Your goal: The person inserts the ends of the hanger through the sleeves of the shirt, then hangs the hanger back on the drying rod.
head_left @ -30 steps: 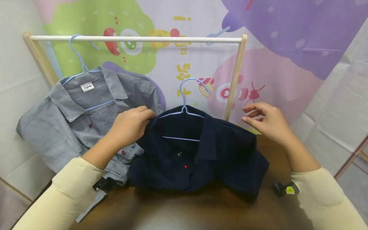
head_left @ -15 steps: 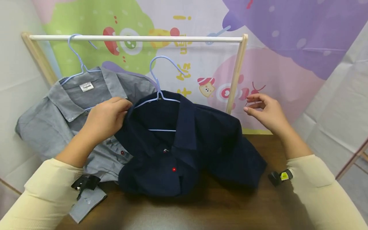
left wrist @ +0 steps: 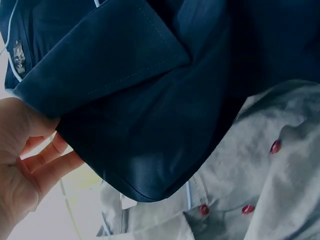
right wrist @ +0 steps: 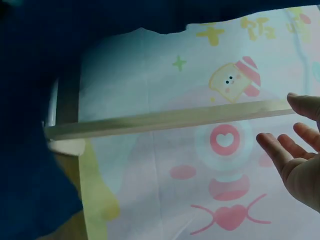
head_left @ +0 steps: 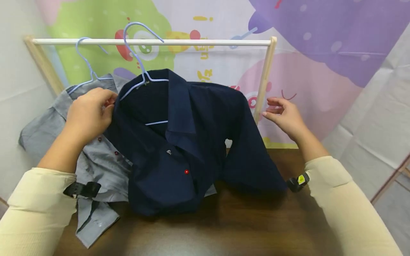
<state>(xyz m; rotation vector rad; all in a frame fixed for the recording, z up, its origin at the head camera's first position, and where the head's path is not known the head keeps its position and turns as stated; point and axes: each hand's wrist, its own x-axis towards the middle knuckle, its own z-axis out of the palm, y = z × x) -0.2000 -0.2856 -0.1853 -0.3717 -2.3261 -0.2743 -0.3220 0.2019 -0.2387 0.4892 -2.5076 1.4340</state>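
My left hand (head_left: 91, 110) pinches the navy shirt (head_left: 160, 153) at its left shoulder beside the collar; the left wrist view shows thumb and fingers on the cloth (left wrist: 140, 130). The shirt is on a light blue hanger (head_left: 141, 58), whose hook overlaps the rack's white bar (head_left: 205, 43) in the head view. A red button (head_left: 186, 171) shows on its front. My right hand (head_left: 285, 115) is in the air right of the shirt with relaxed fingers, holding nothing; the right wrist view shows its fingers apart near the rack post (right wrist: 175, 119).
A grey shirt (head_left: 41, 135) with red buttons hangs on another blue hanger (head_left: 84, 58) at the bar's left, partly behind the navy shirt. Below lies a brown table (head_left: 243, 220). A printed cartoon curtain (head_left: 320, 89) is behind the rack.
The left hand has carried the navy shirt and its hanger up and to the left, raising the hook from below the bar to its height. The right hand has shifted slightly upward.
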